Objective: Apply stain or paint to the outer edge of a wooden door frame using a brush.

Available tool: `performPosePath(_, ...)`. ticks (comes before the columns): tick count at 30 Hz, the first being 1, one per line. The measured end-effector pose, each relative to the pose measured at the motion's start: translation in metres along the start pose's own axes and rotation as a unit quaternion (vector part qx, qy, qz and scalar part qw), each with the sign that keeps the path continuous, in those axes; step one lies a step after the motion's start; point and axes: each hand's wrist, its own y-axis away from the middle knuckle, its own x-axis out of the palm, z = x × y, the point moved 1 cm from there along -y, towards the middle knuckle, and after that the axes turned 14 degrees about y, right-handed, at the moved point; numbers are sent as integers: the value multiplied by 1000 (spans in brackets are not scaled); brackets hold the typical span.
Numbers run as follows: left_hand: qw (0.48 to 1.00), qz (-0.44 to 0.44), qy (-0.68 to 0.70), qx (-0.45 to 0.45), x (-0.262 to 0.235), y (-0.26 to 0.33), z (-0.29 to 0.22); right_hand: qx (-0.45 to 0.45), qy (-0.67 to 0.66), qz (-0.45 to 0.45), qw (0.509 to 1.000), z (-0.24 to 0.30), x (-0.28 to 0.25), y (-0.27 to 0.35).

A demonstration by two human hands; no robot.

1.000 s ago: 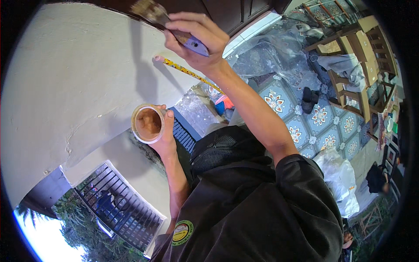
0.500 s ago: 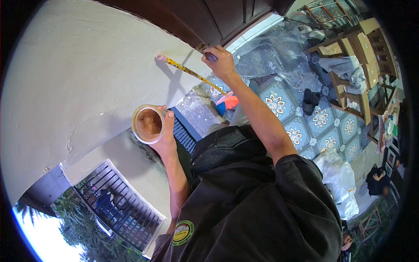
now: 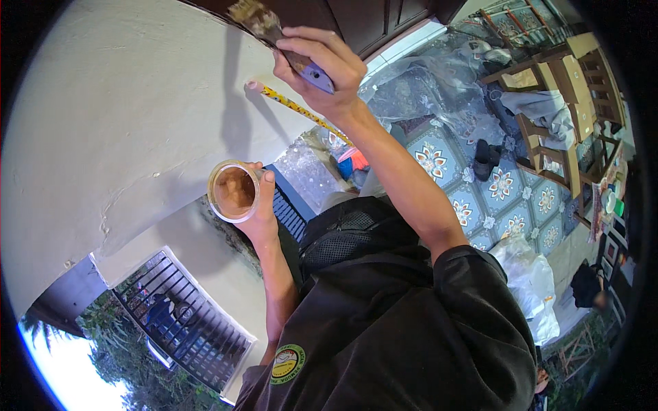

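My right hand is closed round the handle of a paintbrush. The brush's bristles, stained brown, point up and left over the edge between the pale wall and a dark brown panelled door. Lower down, my left hand grips a clear cup by its side, thumb along the rim. Brown liquid lies inside the cup. Between both hands, a yellow patterned broom handle with a pink end leans against the wall.
Clear plastic sheeting covers part of the patterned tile floor. Dark sandals and wooden chairs with boxes stand to the right. White plastic bags lie lower right. A dark railing is at lower left.
My right hand has lifted the paintbrush up and to the left, away from the door's lower edge. My left hand and the cup have hardly moved.
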Motion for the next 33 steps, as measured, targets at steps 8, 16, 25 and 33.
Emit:
performPosePath(8, 999, 23, -17, 27, -1, -1, 0, 42, 40, 93, 994, -48, -2, 82)
performPosePath(16, 998, 29, -36, 35, -4, -3, 2, 169, 100, 281, 939, -76, -15, 121)
performPosePath(25, 998, 38, -38, 42, -6, 0, 5, 60, 44, 83, 994, -25, -6, 10)
performPosePath(33, 999, 16, -23, 38, -5, 1, 2, 41, 5, 8, 999, -17, 0, 9)
